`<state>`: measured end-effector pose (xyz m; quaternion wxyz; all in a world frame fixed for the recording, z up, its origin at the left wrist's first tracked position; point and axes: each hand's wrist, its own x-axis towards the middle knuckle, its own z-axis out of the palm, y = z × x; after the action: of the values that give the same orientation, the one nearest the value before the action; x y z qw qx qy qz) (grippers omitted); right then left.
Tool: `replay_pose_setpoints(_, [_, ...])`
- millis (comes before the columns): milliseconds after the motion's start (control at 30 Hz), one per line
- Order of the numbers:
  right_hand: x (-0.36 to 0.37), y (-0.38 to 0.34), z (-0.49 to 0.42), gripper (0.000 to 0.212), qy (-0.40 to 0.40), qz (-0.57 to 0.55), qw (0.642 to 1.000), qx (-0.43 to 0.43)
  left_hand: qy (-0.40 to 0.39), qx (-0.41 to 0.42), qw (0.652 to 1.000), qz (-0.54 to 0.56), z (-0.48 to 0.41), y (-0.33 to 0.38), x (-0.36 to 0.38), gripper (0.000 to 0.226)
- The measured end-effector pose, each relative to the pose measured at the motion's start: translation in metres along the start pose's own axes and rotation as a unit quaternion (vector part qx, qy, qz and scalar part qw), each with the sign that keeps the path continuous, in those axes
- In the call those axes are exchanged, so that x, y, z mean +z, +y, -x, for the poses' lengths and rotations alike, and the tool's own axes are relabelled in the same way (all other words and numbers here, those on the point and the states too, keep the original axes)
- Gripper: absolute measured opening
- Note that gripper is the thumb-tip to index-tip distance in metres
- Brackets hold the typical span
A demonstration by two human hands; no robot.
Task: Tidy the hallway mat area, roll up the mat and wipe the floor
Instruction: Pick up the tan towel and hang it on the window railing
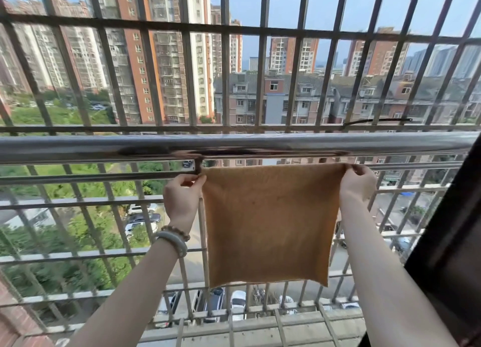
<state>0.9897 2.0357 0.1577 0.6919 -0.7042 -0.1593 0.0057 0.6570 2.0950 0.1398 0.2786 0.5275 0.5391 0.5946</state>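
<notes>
An orange-brown square cloth (pixel 270 224) hangs spread flat in front of me, just below a shiny steel rail (pixel 104 146). My left hand (pixel 182 198) pinches its top left corner between thumb and fingers. My right hand (pixel 358 184) pinches the top right corner. The cloth's top edge is stretched straight between both hands and its lower edge hangs free. Two bracelets sit on my left wrist. No mat or hallway floor is in view.
A metal window grille (pixel 229 60) of vertical and horizontal bars closes off the opening beyond the rail. A dark window frame (pixel 450 232) stands at the right edge. A barred ledge (pixel 234 328) lies below. Tower blocks and parked cars are far outside.
</notes>
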Motion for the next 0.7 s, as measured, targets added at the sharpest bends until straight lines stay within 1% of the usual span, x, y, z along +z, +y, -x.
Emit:
replay_pose_setpoints(167, [-0.003,0.002,0.001,0.021,0.003,-0.009,1.000,0.013,-0.002,-0.016,1.000,-0.006,0.002,-0.001,-0.001,0.015])
replay_pose_setpoints(267, [-0.003,0.007,0.005,0.026,-0.015,-0.047,0.998,0.051,-0.033,-0.035,0.999,0.007,0.005,-0.007,-0.001,0.022])
replay_pose_setpoints(300, [-0.004,0.009,0.007,0.030,-0.026,-0.057,0.996,0.066,-0.046,-0.036,0.998,0.007,0.006,-0.012,-0.002,0.022])
replay_pose_setpoints(367, [-0.003,0.017,0.010,0.034,-0.049,-0.050,0.994,0.078,-0.068,-0.026,0.997,0.002,0.009,-0.020,-0.002,0.013])
replay_pose_setpoints(400, [-0.003,0.021,0.011,0.033,-0.063,-0.043,0.994,0.077,-0.073,-0.020,0.997,-0.004,0.009,-0.023,-0.002,0.010])
replay_pose_setpoints(467, [-0.004,0.023,0.014,0.027,-0.074,-0.045,0.994,0.070,-0.072,-0.009,0.997,-0.006,0.010,-0.022,-0.003,0.008])
replay_pose_setpoints(533, [-0.004,0.022,0.013,0.021,-0.064,-0.052,0.995,0.055,-0.061,0.002,0.998,0.006,0.010,-0.015,-0.002,0.006])
replay_pose_setpoints(600, [-0.006,0.016,0.012,0.020,-0.043,-0.050,0.997,0.042,-0.051,0.006,0.999,0.010,0.008,-0.010,-0.001,0.005])
replay_pose_setpoints(700, [-0.009,0.014,0.009,0.020,-0.030,-0.042,0.998,0.038,-0.059,0.003,0.998,-0.007,0.004,-0.010,0.001,0.014])
